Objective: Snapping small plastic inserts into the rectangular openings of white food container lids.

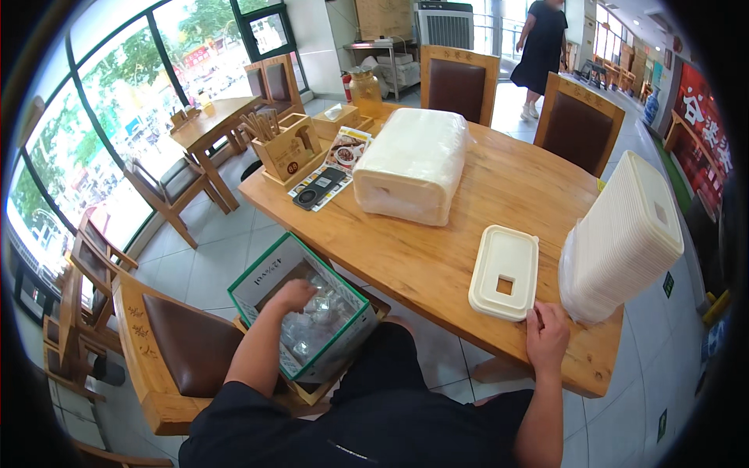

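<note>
My left hand point(295, 296) is down inside a green-edged cardboard box point(261, 269) at my left, its fingers curled. Crumpled-looking clear plastic pieces point(312, 331) fill the box around it, and I cannot make out what the fingertips hold. On the wooden table a cream plastic lid point(488, 261) lies flat, with a small square opening near its closer end. My right hand point(548, 334) rests at the table edge, fingers closed at the lid's near right corner. To the right of it stands a tall, leaning stack of matching lids point(620, 242), with clear wrap around its lower part.
A plastic-wrapped cream bundle point(413, 164) sits mid-table. Left of it are a wooden chopstick holder point(289, 152), a dark phone-like device point(321, 187) on a printed card, and a yellowish jar point(364, 90). Chairs stand around the table point(374, 253). A person point(542, 47) is beyond it.
</note>
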`<move>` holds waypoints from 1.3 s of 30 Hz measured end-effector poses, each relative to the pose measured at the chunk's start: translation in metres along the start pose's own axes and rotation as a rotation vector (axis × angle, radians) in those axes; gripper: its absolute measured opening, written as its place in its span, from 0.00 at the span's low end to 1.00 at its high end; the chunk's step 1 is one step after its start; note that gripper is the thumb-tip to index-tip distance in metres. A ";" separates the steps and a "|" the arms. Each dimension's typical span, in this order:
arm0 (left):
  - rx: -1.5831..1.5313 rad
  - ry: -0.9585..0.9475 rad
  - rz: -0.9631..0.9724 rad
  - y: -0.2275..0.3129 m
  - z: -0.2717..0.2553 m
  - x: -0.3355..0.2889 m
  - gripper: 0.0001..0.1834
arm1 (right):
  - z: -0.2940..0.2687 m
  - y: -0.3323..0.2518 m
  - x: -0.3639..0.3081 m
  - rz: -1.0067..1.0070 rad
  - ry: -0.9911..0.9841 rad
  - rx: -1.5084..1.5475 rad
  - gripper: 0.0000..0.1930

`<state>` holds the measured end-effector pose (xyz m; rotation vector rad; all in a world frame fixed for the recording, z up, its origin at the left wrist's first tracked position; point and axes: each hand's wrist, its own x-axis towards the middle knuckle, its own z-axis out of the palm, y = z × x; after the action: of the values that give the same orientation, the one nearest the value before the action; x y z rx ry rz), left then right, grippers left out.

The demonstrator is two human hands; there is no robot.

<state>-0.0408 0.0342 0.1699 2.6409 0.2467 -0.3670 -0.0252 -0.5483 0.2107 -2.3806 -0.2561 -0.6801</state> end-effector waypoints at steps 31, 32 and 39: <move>-0.527 -0.104 0.922 0.310 0.061 -0.022 0.10 | -0.013 -0.063 -0.002 0.384 -0.362 0.770 0.10; -0.504 0.073 0.985 0.310 0.063 -0.016 0.10 | -0.015 -0.059 0.004 0.476 -0.340 0.794 0.10; -0.147 0.368 1.100 0.301 0.090 0.023 0.17 | -0.012 -0.022 0.049 0.583 -0.183 0.818 0.12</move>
<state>0.0321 -0.2700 0.2112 2.2541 -0.9879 0.4774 0.0038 -0.5388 0.2562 -1.5936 0.0858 -0.0415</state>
